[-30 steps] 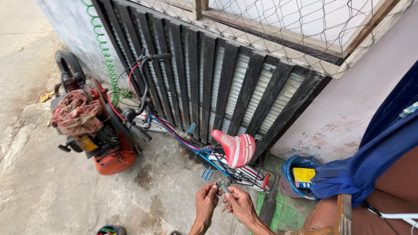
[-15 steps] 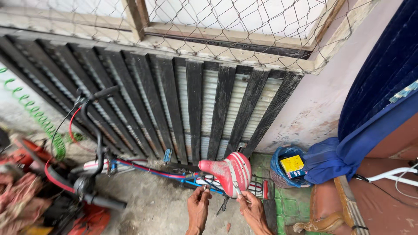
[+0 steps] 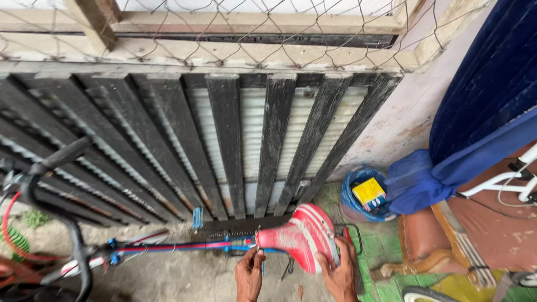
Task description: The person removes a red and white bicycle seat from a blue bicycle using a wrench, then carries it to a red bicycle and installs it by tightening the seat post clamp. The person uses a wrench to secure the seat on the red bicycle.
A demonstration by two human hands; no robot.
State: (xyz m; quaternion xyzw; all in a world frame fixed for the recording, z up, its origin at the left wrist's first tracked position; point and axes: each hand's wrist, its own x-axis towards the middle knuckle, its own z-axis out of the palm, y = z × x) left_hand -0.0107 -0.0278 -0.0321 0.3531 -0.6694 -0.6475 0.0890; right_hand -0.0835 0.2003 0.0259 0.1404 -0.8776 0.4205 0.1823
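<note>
Saddle, red and white, sits low at the bottom middle of my view, on a small bike that lies along the foot of a black slatted fence. My right hand is clenched round the saddle's rear edge, fingers wrapped over its side. My left hand is up under the saddle's nose, by the blue frame tube, closed round something small there; I cannot tell what it is, perhaps a tool or the clamp bolt.

I judge I am at the step of working the saddle's fixing: one hand steadies the seat while the other works at the clamp beneath. The next move seems to call for a firm hold with my right hand so the saddle does not twist, and a careful turn or pull with my left in the tight space below.

Off to the right stands a blue bucket with a yellow box in it, well apart from my hands.
</note>
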